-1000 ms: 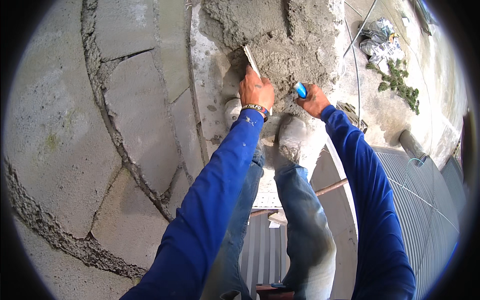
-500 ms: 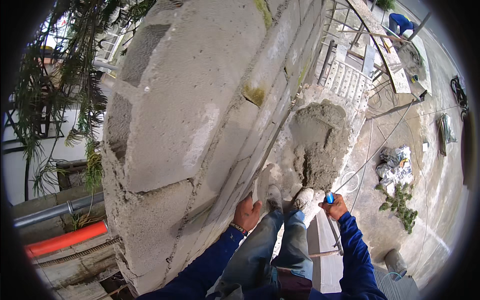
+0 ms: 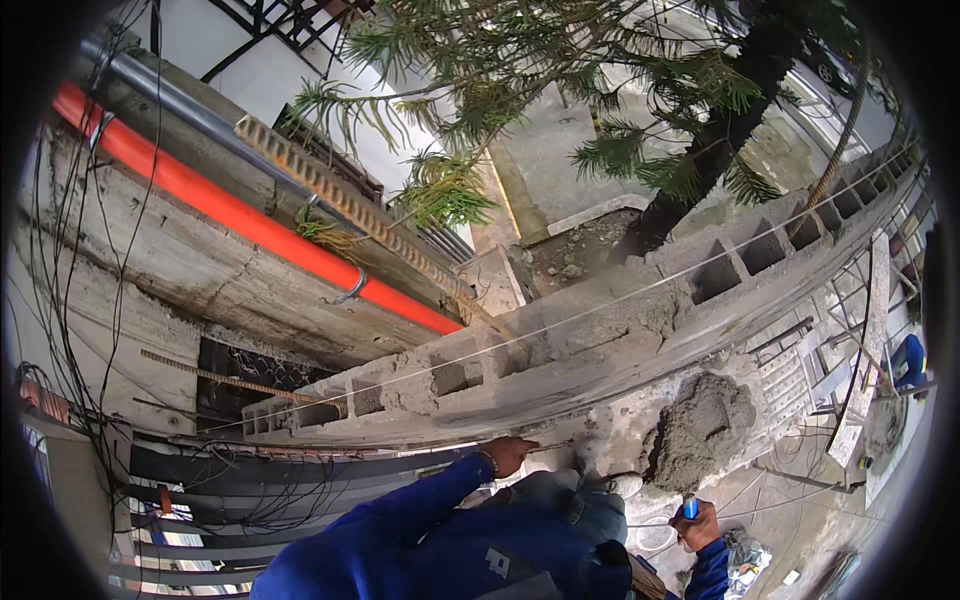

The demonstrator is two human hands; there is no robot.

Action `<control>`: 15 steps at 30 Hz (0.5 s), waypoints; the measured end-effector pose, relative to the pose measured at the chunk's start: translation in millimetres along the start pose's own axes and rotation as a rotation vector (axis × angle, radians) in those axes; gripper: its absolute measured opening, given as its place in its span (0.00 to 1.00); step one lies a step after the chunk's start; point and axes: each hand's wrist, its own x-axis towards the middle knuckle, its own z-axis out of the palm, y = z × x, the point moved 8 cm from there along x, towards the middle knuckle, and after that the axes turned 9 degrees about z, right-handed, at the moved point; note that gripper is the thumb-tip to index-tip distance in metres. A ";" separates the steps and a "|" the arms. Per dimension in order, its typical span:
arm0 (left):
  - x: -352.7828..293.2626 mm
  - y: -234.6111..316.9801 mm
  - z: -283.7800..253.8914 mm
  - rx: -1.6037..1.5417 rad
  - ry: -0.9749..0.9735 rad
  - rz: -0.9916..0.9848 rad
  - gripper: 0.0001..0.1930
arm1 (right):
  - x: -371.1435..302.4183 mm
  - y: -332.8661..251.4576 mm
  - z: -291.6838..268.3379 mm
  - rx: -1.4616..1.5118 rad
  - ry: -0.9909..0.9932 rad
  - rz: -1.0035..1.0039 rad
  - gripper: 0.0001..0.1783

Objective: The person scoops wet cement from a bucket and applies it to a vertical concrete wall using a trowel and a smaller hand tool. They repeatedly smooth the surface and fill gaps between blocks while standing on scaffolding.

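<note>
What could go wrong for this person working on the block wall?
The mortar heap sits on a board by the block wall with ground far below; a tilt by the right hand might spill it. The left hand presses at the wall's face, so leaning risks balance. The string line could snag.

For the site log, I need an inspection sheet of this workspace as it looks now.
Surface: top of hollow grey block wall, cells open.
Job's things: wet mortar pile; blue-handled tool.
Clutter: nothing seen on the wall top.
Hands: left hand against the wall face; right hand grips the tool.
Cables: taut string line; black wire bundle.
Surroundings: orange pipe, tree.
</note>
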 end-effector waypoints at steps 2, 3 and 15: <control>-43.3 -42.9 23.6 -0.035 0.058 -0.102 0.23 | -14.4 -18.2 28.2 -0.015 -0.056 0.062 0.12; -71.8 -57.6 35.7 -0.049 0.075 -0.171 0.23 | -27.8 -42.1 47.1 -0.131 -0.089 0.003 0.10; -351.1 -203.3 228.1 -0.524 0.590 -1.024 0.22 | -5.5 -116.8 203.0 -0.715 -0.379 -0.231 0.09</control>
